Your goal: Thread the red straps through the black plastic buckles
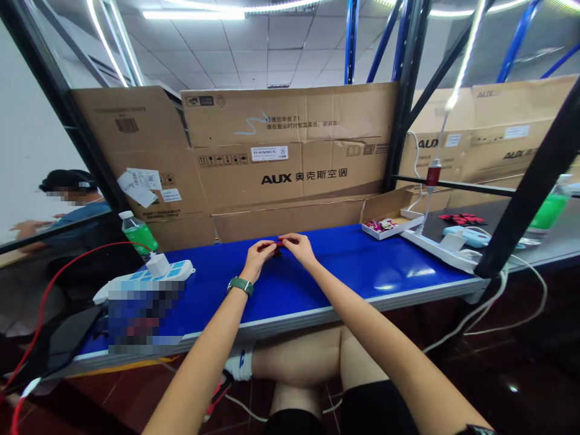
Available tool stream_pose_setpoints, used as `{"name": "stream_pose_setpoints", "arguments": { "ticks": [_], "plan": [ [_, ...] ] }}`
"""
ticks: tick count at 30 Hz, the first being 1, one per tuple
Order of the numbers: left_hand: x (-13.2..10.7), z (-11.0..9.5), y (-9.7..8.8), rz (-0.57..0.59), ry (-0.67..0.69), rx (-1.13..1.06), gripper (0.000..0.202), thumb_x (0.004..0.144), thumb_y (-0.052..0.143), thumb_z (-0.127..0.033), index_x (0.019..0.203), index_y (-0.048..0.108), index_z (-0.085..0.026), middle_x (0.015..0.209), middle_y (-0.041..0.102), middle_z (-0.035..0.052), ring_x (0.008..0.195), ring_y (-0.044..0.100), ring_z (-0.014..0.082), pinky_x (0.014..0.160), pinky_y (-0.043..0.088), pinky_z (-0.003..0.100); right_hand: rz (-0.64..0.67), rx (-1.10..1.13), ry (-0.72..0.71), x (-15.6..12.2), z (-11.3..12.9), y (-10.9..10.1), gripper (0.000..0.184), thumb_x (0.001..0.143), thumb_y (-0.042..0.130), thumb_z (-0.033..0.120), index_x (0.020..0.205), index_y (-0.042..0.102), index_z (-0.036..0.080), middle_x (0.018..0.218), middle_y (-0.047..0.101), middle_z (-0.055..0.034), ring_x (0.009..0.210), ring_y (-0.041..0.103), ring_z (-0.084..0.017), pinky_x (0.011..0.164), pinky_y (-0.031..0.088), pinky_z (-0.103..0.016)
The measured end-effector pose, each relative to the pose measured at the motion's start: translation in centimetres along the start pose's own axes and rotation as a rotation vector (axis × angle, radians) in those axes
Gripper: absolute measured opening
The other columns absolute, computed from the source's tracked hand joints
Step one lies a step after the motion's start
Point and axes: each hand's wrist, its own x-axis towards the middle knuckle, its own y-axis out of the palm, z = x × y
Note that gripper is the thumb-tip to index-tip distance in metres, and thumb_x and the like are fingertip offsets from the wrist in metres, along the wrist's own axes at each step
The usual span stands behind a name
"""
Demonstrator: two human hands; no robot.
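On one blue bench (362,272), left hand (258,260) and right hand (299,251) met mid-bench, fingers clamped on one small red piece (275,248), two green plastic bottles (138,232) near its ends, two white power strips (149,273)

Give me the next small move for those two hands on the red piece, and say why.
Probably lift the small red piece slightly off the blue bench top and turn it to view, keeping hold with the left hand and right hand. Their fingers meet over it and cover most of it, so its shape and state can't be made out.
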Motion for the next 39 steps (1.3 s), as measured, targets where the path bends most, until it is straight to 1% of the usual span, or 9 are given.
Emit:
{"name": "stream_pose_setpoints", "arguments": {
  "ticks": [4,6,10,15,19,25,29,33,39],
  "plan": [
    [0.3,0.2,-0.3,-0.075,0.049,0.044,0.049,0.07,0.079,-0.053,0.096,0.073,-0.013,0.097,0.076,0.0124,0.089,0.073,0.0224,0.082,0.059,0.035,0.146,0.044,0.018,-0.1,-0.2,-0.1,0.027,0.078,0.066,0.036,0.094,0.075,0.016,0.085,0.076,-0.0053,0.082,0.071,-0.019,0.08,0.056,-0.031],
    [0.4,0.2,-0.4,-0.074,0.068,0.073,0.048,0.071,0.078,-0.055,0.094,0.074,-0.013,0.094,0.077,0.0112,0.087,0.073,0.022,0.08,0.06,0.034,0.163,0.081,0.039,0.0,-0.4,0.0,0.035,0.077,0.07,0.043,0.097,0.075,0.016,0.083,0.076,-0.0054,0.078,0.071,-0.019,0.077,0.056,-0.031],
    [0.3,0.0,-0.3,-0.019,0.088,0.082,0.047,0.068,0.081,-0.054,0.093,0.076,-0.014,0.095,0.077,0.0108,0.087,0.073,0.0233,0.082,0.06,0.037,0.147,0.107,0.057,0.1,-0.7,-0.3,0.04,0.071,0.075,0.051,0.089,0.076,0.015,0.083,0.076,-0.0068,0.076,0.071,-0.02,0.076,0.057,-0.032],
    [0.0,-0.2,-0.2,-0.013,0.062,0.06,0.048,0.064,0.086,-0.049,0.096,0.079,-0.014,0.099,0.078,0.0127,0.09,0.073,0.0257,0.09,0.058,0.042,0.147,0.037,0.012,0.0,-0.4,-0.7,0.03,0.074,0.071,0.044,0.083,0.076,0.016,0.082,0.076,-0.0062,0.076,0.07,-0.019,0.075,0.056,-0.03],
    [0.0,-0.2,-0.1,-0.007,0.09,0.11,0.046,0.066,0.084,-0.05,0.096,0.08,-0.015,0.1,0.078,0.0121,0.094,0.073,0.0268,0.093,0.056,0.042,0.11,-0.025,-0.012,0.2,-0.7,-0.6,0.022,0.075,0.066,0.035,0.083,0.073,0.016,0.074,0.072,-0.0036,0.07,0.067,-0.016,0.069,0.054,-0.026],
    [-0.1,0.0,-0.3,0.021,0.11,0.154,0.043,0.067,0.084,-0.048,0.094,0.081,-0.015,0.098,0.078,0.0117,0.096,0.072,0.0278,0.094,0.054,0.041,0.153,-0.001,0.002,0.3,-1.1,-0.6,0.022,0.073,0.067,0.034,0.081,0.073,0.014,0.071,0.071,-0.0033,0.067,0.066,-0.016,0.066,0.053,-0.026],
    [-0.5,0.0,-0.7,0.045,0.138,0.181,0.045,0.067,0.083,-0.049,0.093,0.08,-0.014,0.099,0.078,0.0114,0.099,0.071,0.0284,0.096,0.053,0.042,0.215,-0.07,-0.002,0.0,-1.0,-1.2,0.028,0.074,0.071,0.041,0.082,0.076,0.015,0.078,0.075,-0.0048,0.076,0.07,-0.02,0.073,0.055,-0.028],
    [-0.6,-0.3,-0.8,0.049,0.132,0.198,0.046,0.067,0.084,-0.05,0.094,0.08,-0.014,0.1,0.078,0.0125,0.1,0.071,0.0291,0.097,0.052,0.043,0.207,-0.152,-0.043,0.1,-1.0,-1.4,0.031,0.073,0.076,0.044,0.087,0.079,0.017,0.089,0.078,-0.0065,0.089,0.071,-0.024,0.084,0.055,-0.032],
    [-0.6,-0.4,-0.6,-0.006,0.122,0.131,0.05,0.064,0.086,-0.051,0.094,0.08,-0.012,0.101,0.077,0.014,0.1,0.071,0.0297,0.096,0.053,0.044,0.201,0.001,0.003,0.3,-0.9,-1.0,0.039,0.071,0.078,0.049,0.09,0.076,0.016,0.09,0.077,-0.0083,0.086,0.072,-0.023,0.08,0.057,-0.033]
  ]
}}
